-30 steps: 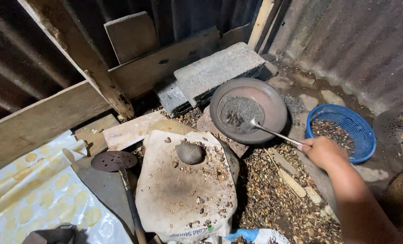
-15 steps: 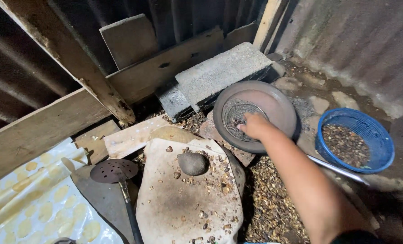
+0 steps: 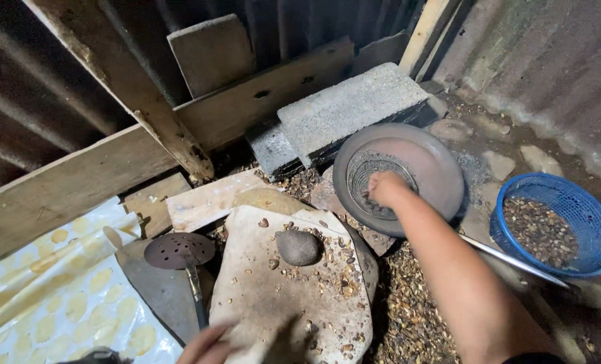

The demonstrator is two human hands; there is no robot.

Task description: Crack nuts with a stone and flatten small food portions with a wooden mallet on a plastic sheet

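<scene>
Right hand (image 3: 386, 188) reaches into the round pan (image 3: 442, 168), grip curled on dark bits there; whether it grasps any I cannot tell. Left hand (image 3: 209, 344), open-fingered, rests at the flat slab (image 3: 273, 303) strewn with cracked shells. Blue basket (image 3: 583, 209) sits partly filled.

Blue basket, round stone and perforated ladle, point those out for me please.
blue basket (image 3: 587, 202), head view, on its far plastic rim.
round stone (image 3: 298, 247), head view, on the middle of its top.
perforated ladle (image 3: 179, 250), head view, on the middle of its round holed disc.

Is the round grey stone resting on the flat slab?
Touching. The head view shows the round grey stone sitting directly on the flat slab, with no gap beneath it.
</scene>
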